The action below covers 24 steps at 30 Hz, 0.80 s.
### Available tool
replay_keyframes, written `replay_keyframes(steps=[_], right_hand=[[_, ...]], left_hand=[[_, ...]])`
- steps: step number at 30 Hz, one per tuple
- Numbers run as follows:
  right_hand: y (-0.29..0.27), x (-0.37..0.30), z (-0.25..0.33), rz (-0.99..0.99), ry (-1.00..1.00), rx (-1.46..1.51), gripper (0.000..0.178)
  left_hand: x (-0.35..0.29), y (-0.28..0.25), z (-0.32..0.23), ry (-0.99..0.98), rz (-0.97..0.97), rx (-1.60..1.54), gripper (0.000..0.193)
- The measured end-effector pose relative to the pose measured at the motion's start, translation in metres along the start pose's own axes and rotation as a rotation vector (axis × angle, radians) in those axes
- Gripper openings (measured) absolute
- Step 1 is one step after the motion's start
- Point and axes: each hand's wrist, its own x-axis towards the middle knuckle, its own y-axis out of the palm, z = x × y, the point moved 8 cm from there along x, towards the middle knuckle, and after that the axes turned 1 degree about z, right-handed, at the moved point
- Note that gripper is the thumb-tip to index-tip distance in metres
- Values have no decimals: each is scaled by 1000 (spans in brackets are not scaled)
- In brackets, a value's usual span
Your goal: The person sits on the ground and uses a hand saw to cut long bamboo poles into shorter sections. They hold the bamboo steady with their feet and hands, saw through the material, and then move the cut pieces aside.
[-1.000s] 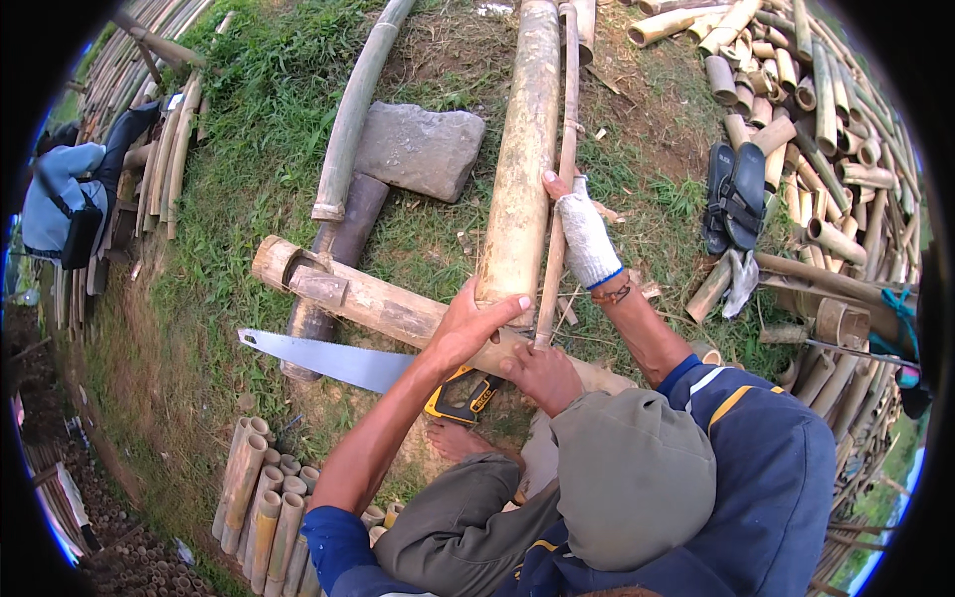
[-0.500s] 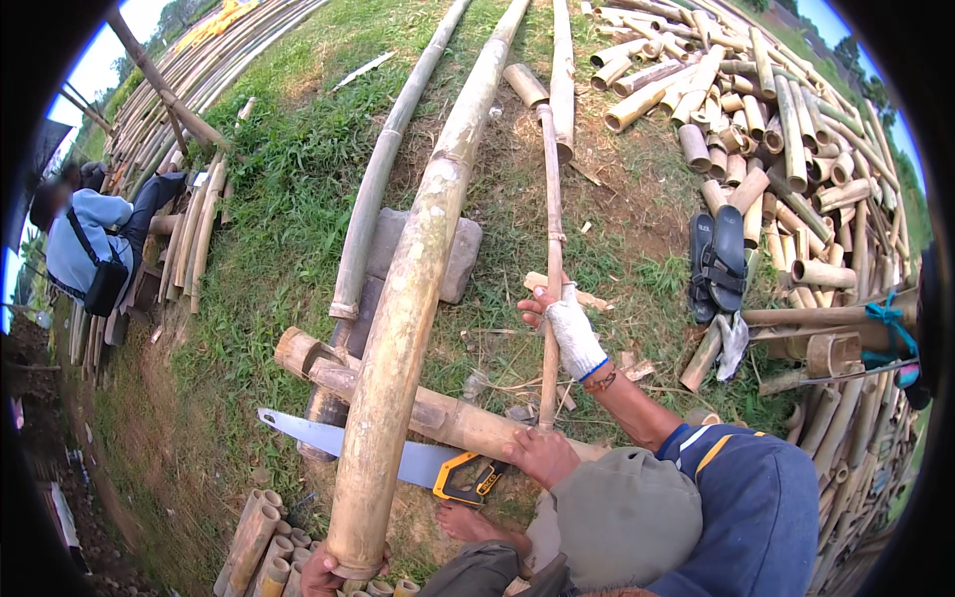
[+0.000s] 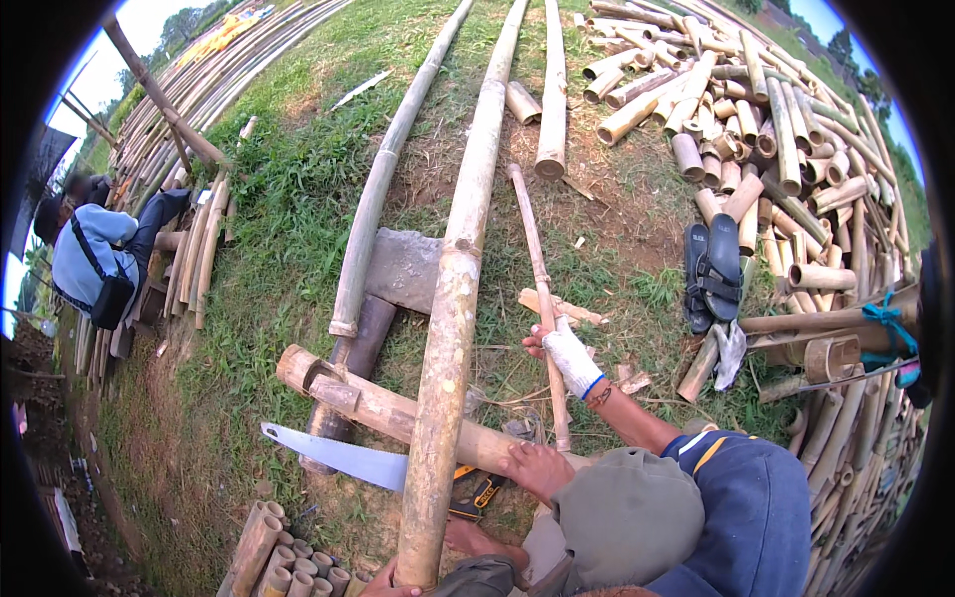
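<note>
My left hand (image 3: 391,584), bare, is at the lower edge, closed around the near end of a long thick bamboo pole (image 3: 453,328). The pole runs away from me and crosses over a notched bamboo log (image 3: 398,410). My right hand (image 3: 570,360), in a white glove with bare fingertips, is closed on a thin bamboo stick (image 3: 537,254). Beneath the pole lies a handsaw (image 3: 343,458) with a yellow and black handle, partly hidden by the pole. One of my bare feet (image 3: 539,468) presses on the notched log.
A flat stone block (image 3: 403,271) and another long bamboo pole (image 3: 373,204) lie left of the thick pole. Cut bamboo pieces (image 3: 711,109) are heaped at the right, near black sandals (image 3: 718,269). Short bamboo tubes (image 3: 288,562) stand at lower left. A person (image 3: 95,259) sits far left.
The thick pole's near end has swung right with my left hand. The thin stick has come nearer to me, and its far end has tilted left.
</note>
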Motion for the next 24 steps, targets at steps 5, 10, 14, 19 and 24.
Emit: replay_keyframes(steps=[5, 10, 14, 19, 24], right_hand=[[-10, 1, -9, -35, -13, -68, 68], [-44, 15, -49, -47, 93, -71, 57], [-64, 21, -75, -68, 133, -190, 56], [-88, 17, -113, -100, 174, -382, 66], [-104, 26, -134, -70, 73, -798, 99]], left_hand=[[10, 6, 12, -87, 74, -3, 110], [12, 16, -13, -82, 181, 104, 109], [25, 17, -46, -11, 159, 202, 108], [54, 35, -118, 227, -36, 270, 112], [94, 58, -155, 312, -46, 448, 116]])
